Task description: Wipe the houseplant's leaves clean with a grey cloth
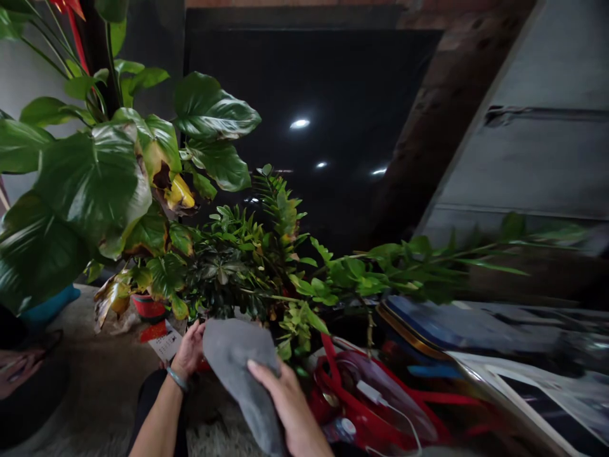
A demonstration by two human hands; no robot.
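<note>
A soft grey cloth [242, 358] hangs spread between my hands, low in the middle of the head view, its lower end drooping. My right hand [288, 393] grips it from the right, with the thumb lying on top and the other fingers hidden underneath. At the cloth's left edge, my left hand [189, 349], with a bracelet [177, 379] at the wrist, is closed on it; its fingertips are partly hidden. Right beyond the cloth grow leafy potted plants [238, 254]. A large-leaved plant [95, 184] with browned, yellowing leaves rises at the left.
To the right stands a red bag [375, 406] with a white cable [402, 416] and a bottle [343, 428]. Blurred stacked items [523, 368] fill the right side. A red pot [148, 306] and a printed card [166, 343] are at left. Another person's hand [21, 368] shows at the far left.
</note>
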